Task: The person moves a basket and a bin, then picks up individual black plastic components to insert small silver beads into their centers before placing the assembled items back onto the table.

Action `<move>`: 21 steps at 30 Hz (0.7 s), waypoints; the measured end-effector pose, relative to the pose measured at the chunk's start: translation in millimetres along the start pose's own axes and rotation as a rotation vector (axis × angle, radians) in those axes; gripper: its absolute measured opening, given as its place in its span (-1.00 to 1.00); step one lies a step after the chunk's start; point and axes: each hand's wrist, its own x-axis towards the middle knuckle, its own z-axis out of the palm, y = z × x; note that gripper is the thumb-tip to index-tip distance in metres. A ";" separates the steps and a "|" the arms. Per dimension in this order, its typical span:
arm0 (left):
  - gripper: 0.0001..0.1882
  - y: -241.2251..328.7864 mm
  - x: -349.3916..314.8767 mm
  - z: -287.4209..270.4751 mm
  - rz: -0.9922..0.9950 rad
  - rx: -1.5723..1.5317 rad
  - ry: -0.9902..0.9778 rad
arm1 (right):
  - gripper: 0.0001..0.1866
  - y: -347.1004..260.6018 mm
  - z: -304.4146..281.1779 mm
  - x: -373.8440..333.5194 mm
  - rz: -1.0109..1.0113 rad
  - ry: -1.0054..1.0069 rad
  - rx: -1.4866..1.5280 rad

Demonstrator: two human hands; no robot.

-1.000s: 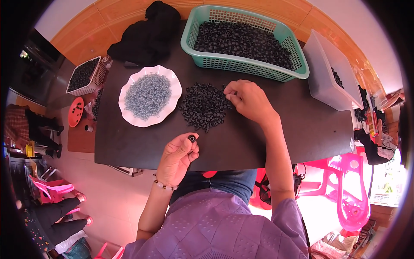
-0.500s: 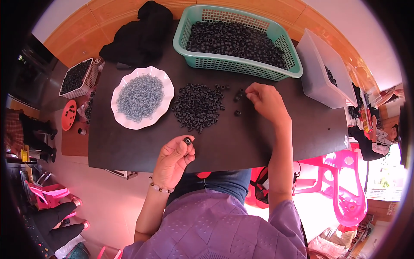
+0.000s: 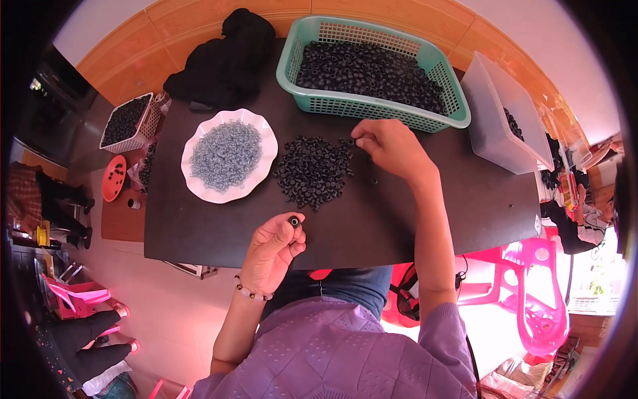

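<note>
My left hand is closed, with a small black ring-shaped part pinched between thumb and forefinger near the table's front edge. A pale hole shows in the part's middle. My right hand is at the upper right edge of a pile of similar small black parts, its thumb and forefinger closed together. Whatever lies between those fingertips is too small to make out. Left of the pile stands a white wavy-rimmed plate heaped with small clear, bluish rings.
At the back of the dark table stands a green basket full of black parts. A clear plastic bin is on the right, black cloth at the back left. A white basket and an orange tray lie further left.
My right hand has moved left to the pile's edge. The black pieces beside its fingers are no longer seen there. My left hand still holds its part; the whole view has shifted slightly.
</note>
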 end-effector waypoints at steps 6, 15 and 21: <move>-0.72 4.2 -3.2 -4.2 0.021 -0.013 0.008 | -0.83 -4.2 25.7 20.6 -0.057 0.009 -0.123; -0.73 5.8 -5.9 -9.3 0.024 -0.035 0.015 | -0.86 -26.1 35.9 25.7 -0.077 -0.084 -0.092; -0.73 4.2 -5.5 -10.4 0.009 -0.036 0.017 | -0.85 -28.0 37.0 14.3 -0.146 -0.069 -0.043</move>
